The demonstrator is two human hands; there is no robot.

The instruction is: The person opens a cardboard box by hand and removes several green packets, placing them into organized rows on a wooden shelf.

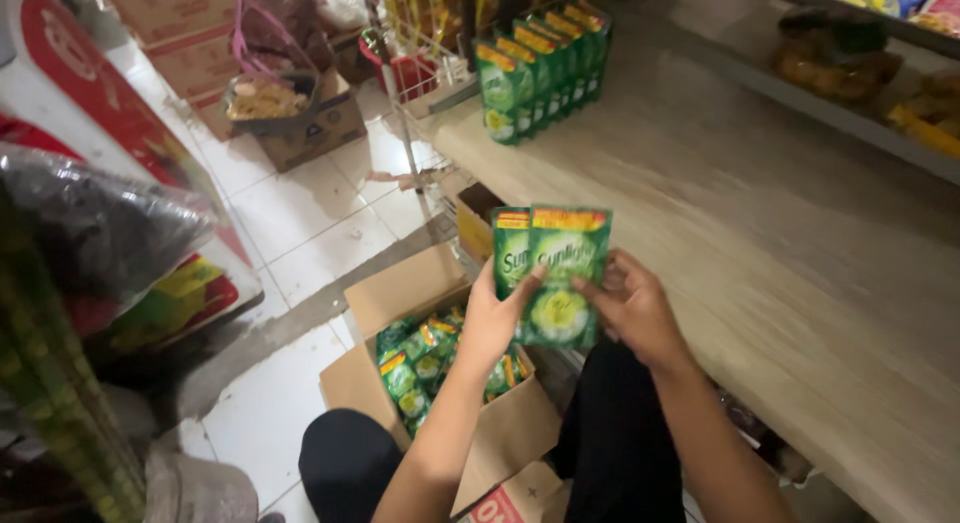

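Both my hands hold a small stack of green pouches with yellow-orange top bands, upright at the near edge of a wooden shelf. My left hand grips the stack's left side, thumb across the front pouch. My right hand grips its right side. Directly below my hands, an open cardboard box on the floor holds several more of the same green pouches. A row of several green pouches stands upright at the far end of the shelf.
A higher shelf at the right carries yellow and brown packets. Cardboard boxes and a basket sit on the white tiled floor at the back. A red and white cabinet and plastic-wrapped goods stand at the left.
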